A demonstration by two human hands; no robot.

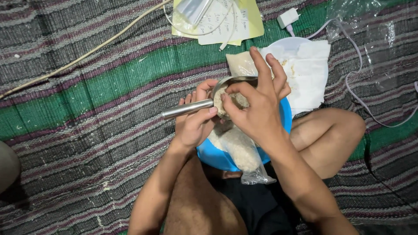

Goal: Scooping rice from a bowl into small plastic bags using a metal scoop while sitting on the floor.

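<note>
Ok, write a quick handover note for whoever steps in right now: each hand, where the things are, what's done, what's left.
Left hand: grips the handle of the shiny steel scoop.
Right hand: fingertips in the scoop's bowl, on the pale grain.
Things: round blue plastic bowl beneath both hands; clear plastic bag of grain lying in it; white paper sheet behind.
Done: scoop is loaded.
Left: the scoop's grain is not yet tipped out anywhere.

We have a single view, from a camera worn on the head, looking almost straight down at our lap from close above. Our forearms enter from the bottom edge and meet near the centre. The striped woven mat (87, 143) fills the frame to every edge, with no second view to overlap.
</note>
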